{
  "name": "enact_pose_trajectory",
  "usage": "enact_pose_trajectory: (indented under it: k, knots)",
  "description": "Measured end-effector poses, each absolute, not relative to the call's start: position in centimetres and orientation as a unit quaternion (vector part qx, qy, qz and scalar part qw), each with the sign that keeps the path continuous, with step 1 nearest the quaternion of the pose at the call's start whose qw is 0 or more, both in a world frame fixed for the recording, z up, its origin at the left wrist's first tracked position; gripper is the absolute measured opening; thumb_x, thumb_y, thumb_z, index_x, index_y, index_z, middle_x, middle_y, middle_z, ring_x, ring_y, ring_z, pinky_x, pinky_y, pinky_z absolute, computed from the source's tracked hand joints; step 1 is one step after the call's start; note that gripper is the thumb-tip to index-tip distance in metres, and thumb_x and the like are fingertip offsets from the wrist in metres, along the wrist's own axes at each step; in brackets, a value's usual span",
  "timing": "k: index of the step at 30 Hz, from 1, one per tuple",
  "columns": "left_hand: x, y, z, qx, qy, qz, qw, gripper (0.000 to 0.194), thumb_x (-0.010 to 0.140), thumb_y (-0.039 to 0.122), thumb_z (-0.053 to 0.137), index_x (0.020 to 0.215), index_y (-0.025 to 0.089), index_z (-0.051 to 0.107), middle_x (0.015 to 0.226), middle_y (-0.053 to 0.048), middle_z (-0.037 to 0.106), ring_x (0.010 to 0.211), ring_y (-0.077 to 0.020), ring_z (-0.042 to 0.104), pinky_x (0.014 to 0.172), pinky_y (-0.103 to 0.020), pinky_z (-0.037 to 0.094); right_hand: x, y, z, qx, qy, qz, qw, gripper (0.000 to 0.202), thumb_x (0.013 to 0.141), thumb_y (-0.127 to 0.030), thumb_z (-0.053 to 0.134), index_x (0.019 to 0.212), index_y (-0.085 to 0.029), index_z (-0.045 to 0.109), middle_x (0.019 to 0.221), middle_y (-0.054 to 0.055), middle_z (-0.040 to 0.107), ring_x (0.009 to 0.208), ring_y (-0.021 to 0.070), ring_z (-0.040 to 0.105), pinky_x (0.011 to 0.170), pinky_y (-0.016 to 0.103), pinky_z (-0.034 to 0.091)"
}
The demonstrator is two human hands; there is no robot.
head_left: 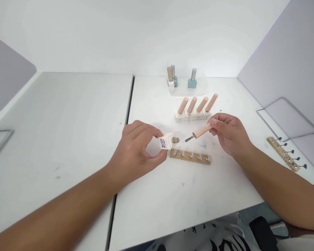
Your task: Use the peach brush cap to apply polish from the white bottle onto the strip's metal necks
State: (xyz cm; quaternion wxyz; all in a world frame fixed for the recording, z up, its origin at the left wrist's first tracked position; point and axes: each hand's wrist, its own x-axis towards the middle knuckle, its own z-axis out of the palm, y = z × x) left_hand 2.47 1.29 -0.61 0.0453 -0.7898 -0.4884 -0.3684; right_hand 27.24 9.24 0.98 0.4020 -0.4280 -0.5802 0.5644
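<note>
My left hand (138,150) pinches a small white square polish bottle (166,142) with a floral label; its uncapped neck points right. Between thumb and fingers, my right hand (229,134) holds a peach brush cap (202,130) whose dark, wet-looking brush tip (189,138) is just right of the bottle's neck, apart from it. Just below them lies a wooden strip (190,157) bearing several small clear nail tips on metal holders. Behind stand several white bottles (193,116) in a row with peach caps.
A clear tray (188,92) at the back holds a teal bottle (192,83) and two others. At the right lie a wooden strip with dark nail tips (282,153) and a wire frame (288,101). A dark seam (131,99) splits the white table (81,115).
</note>
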Motion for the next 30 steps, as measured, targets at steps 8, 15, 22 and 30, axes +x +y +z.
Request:
enact_pose_trajectory:
  k: [8,15,22,30]
  knots:
    - [2.1,1.3,-0.7,-0.778,-0.505,-0.374,0.001,0.017,0.074,0.021,0.065,0.086,0.025,0.054,0.076,0.001,0.06,0.071,-0.0182,0.053,0.064,-0.034,0.043,27.9,10.5,1.3,-0.42,-0.574,0.614,0.341,0.024,0.073,-0.033,0.067,0.06,-0.015,0.059,0.05,-0.004,0.044,0.052,0.0074,0.041,0.055,0.026,0.032]
    - [1.6,1.4,-0.5,-0.769,-0.527,-0.362,0.002,0.012,0.076,0.026,0.062,0.085,0.026,0.055,0.076,0.001,0.06,0.07,-0.018,0.054,0.061,-0.033,0.043,28.9,11.6,1.5,-0.425,-0.602,0.614,0.283,0.024,0.075,-0.032,0.066,0.061,-0.015,0.058,0.051,-0.004,0.044,0.054,0.0066,0.039,0.06,0.026,0.031]
    - [1.4,1.7,-0.8,-0.778,-0.518,-0.354,0.029,0.014,0.073,0.025,0.067,0.084,0.023,0.057,0.075,0.001,0.062,0.067,-0.0152,0.054,0.057,-0.029,0.042,29.5,12.3,1.7,-0.444,-0.646,0.572,0.241,0.027,0.075,-0.032,0.066,0.057,-0.015,0.054,0.051,-0.004,0.043,0.053,0.0065,0.037,0.058,0.027,0.028]
    - [1.3,1.6,-0.8,-0.782,-0.518,-0.345,0.038,0.014,0.074,0.028,0.067,0.082,0.022,0.057,0.072,0.001,0.06,0.066,-0.0147,0.052,0.056,-0.027,0.04,29.9,12.2,1.9,-0.442,-0.707,0.509,0.212,0.029,0.078,-0.032,0.067,0.057,-0.016,0.054,0.052,-0.003,0.041,0.049,0.0061,0.034,0.049,0.025,0.026]
